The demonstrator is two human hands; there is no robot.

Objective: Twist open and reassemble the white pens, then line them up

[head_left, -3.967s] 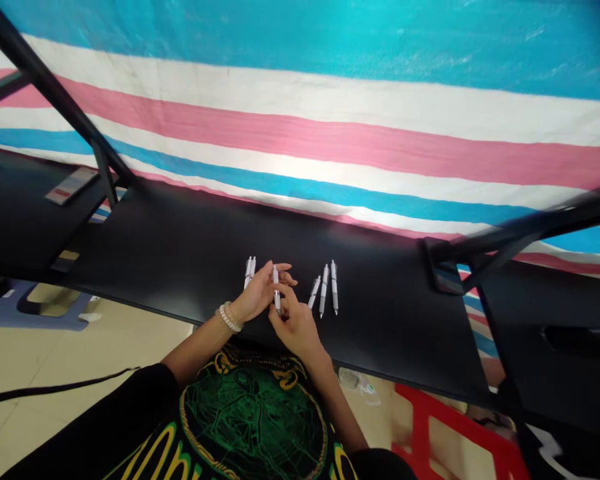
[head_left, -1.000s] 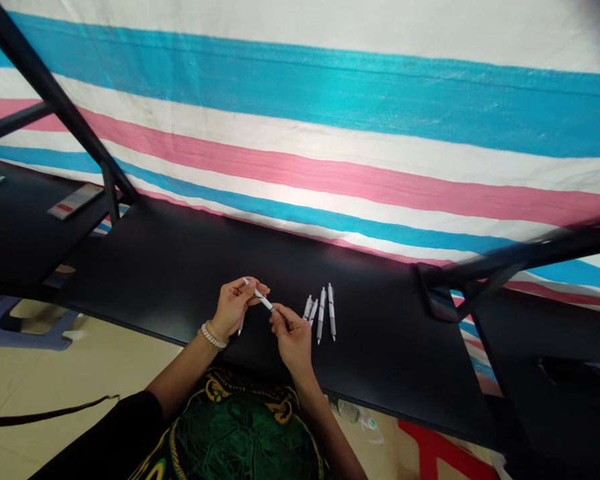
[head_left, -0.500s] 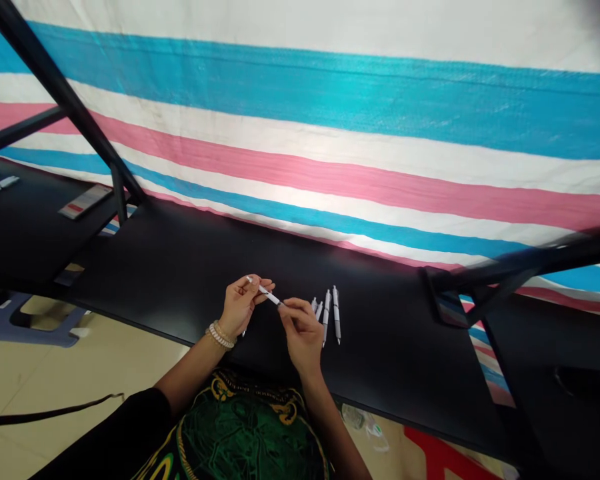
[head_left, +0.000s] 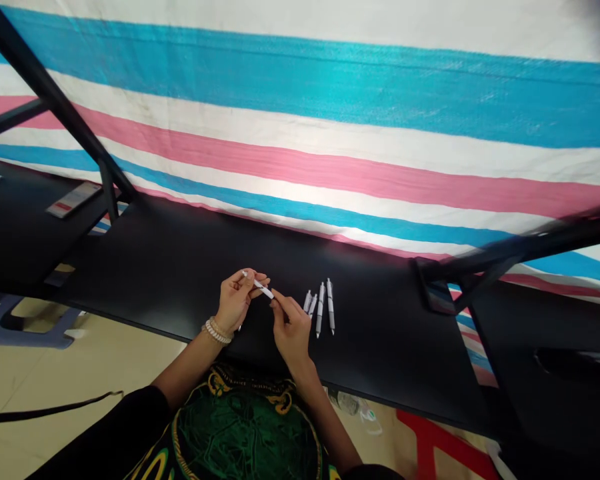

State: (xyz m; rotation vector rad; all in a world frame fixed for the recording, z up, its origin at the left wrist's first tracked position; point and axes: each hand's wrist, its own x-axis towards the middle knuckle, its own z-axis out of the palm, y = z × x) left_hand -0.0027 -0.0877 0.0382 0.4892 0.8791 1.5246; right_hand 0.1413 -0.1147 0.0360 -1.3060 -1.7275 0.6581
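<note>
A white pen [head_left: 264, 289] is held up at a slant over the black table between my two hands. My left hand [head_left: 235, 300], with beaded bands at its wrist, grips the pen's upper part between thumb and fingers. At the pen's lower end, the thumb and fingertips of my right hand [head_left: 291, 327] pinch the tip, hiding it. Just right of that hand lie several white and grey pens, the outermost pen [head_left: 331, 308] among them, roughly side by side. A small bit of another pen [head_left: 239, 327] shows beneath my left wrist.
The black table [head_left: 380, 333] runs along a striped sheet [head_left: 330, 160]. Black metal struts stand at left [head_left: 65, 107] and right [head_left: 520, 257]. A flat phone-like object [head_left: 74, 199] lies on the left table. Below are a blue-grey stool [head_left: 45, 333] and a red stool [head_left: 425, 443].
My right hand has moved closer to my left along the pen, and less of the pen shows between them. The whole view has shifted slightly.
</note>
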